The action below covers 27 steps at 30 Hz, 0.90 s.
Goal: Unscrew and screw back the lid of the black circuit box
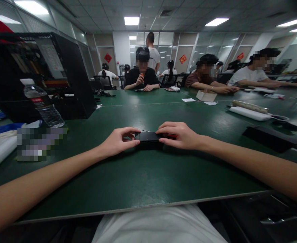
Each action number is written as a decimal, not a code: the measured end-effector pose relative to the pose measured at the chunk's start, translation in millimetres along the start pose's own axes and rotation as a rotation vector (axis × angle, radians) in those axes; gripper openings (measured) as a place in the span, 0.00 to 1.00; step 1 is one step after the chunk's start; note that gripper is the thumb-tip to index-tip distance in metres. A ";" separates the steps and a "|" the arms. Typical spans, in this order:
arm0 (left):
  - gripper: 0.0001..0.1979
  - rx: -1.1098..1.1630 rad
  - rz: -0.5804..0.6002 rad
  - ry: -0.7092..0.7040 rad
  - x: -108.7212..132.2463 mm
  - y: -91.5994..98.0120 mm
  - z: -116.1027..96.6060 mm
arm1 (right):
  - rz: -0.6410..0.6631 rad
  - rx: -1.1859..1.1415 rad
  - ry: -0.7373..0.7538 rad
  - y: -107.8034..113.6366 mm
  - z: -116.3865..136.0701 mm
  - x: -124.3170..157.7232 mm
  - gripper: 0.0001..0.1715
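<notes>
A small black box-shaped object [149,136] rests on the green table in front of me, between my two hands. My left hand [119,139] pinches its left end, thumb at the near side and fingers at the far side. On its right end my right hand [180,135] is closed, fingertips over the top edge. Something red and black [172,136] shows under the right fingers; its kind I cannot make out. A thin light sliver [146,131] lies along the box's far edge.
At left stand a plastic bottle [44,104] and a large black case [69,74]. A white power bank-like object [249,113] and a dark flat item [270,137] lie at right. Farther back is a small box [206,96]. Several people sit around the green table [138,179].
</notes>
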<state>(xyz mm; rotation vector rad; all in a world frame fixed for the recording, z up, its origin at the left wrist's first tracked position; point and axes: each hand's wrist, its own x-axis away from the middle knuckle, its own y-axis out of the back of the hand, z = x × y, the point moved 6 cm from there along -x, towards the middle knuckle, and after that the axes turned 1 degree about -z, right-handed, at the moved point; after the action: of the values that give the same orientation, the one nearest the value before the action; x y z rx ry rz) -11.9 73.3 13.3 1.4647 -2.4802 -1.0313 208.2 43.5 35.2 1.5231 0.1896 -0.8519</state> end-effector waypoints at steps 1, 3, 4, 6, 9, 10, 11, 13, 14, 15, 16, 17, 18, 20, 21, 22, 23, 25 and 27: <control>0.26 -0.002 -0.001 0.000 0.1 -0.1 0.2 | 0.001 0.001 0.002 0.2 0.1 -0.2 0.16; 0.26 -0.001 0.002 0.000 0.1 -0.6 0.6 | 0.005 0.003 0.007 0.4 0.1 -0.3 0.16; 0.26 0.000 0.003 -0.001 0.1 -0.7 0.9 | 0.006 0.003 0.009 0.4 0.0 -0.2 0.16; 0.26 0.000 0.004 0.001 -0.1 -1.0 1.5 | 0.006 0.004 0.013 0.4 -0.3 0.1 0.16; 0.26 0.001 0.004 -0.001 -0.2 -1.2 2.1 | 0.006 0.012 0.011 0.5 -0.9 0.3 0.16; 0.26 0.001 0.004 -0.002 -0.2 -1.2 2.2 | 0.007 0.015 0.011 0.5 -0.9 0.3 0.16; 0.27 0.001 0.002 -0.004 -0.2 -1.0 2.2 | 0.007 0.016 0.010 0.6 -0.8 0.3 0.16; 0.27 0.006 0.002 -0.003 -0.2 -0.6 2.4 | 0.010 0.014 0.008 0.7 -0.7 0.3 0.16; 0.26 0.015 0.005 0.000 -0.4 -0.5 2.5 | 0.011 0.013 0.006 0.7 -0.8 0.2 0.16; 0.26 0.031 0.012 0.006 -0.6 -0.6 2.7 | 0.011 0.012 0.000 0.6 -1.2 0.1 0.16; 0.26 0.053 0.022 0.013 -0.9 -0.9 2.9 | 0.009 0.013 -0.008 0.6 -1.7 -0.1 0.15; 0.25 0.077 0.035 0.022 -1.3 -1.5 3.0 | 0.005 0.013 -0.018 0.6 -2.4 -0.3 0.15; 0.24 0.099 0.046 0.029 -1.6 -2.0 2.9 | -0.001 0.013 -0.026 0.6 -2.9 -0.5 0.15; 0.23 0.124 0.057 0.038 -2.2 -2.7 2.3 | -0.014 0.010 -0.037 0.7 -3.7 -1.1 0.15; 0.23 0.124 0.057 0.040 -2.5 -2.7 2.1 | -0.020 0.008 -0.045 0.9 -4.2 -1.5 0.16; 0.23 0.120 0.055 0.042 -2.8 -2.6 2.2 | -0.024 0.005 -0.059 1.0 -5.0 -1.8 0.16; 0.23 0.114 0.051 0.046 -3.0 -2.5 2.8 | -0.026 0.002 -0.079 1.2 -6.0 -2.0 0.16; 0.24 0.120 0.042 0.057 -3.8 -2.3 5.6 | -0.027 -0.007 -0.128 1.8 -8.5 -2.3 0.17; 0.25 0.156 0.040 0.067 -4.8 -2.4 9.6 | -0.024 -0.017 -0.165 2.2 -10.4 -2.5 0.18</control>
<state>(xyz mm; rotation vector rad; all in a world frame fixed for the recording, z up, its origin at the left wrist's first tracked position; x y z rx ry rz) -11.2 81.3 5.7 1.4567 -2.5822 -0.7837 211.9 53.5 37.5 1.4290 0.0941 -0.9884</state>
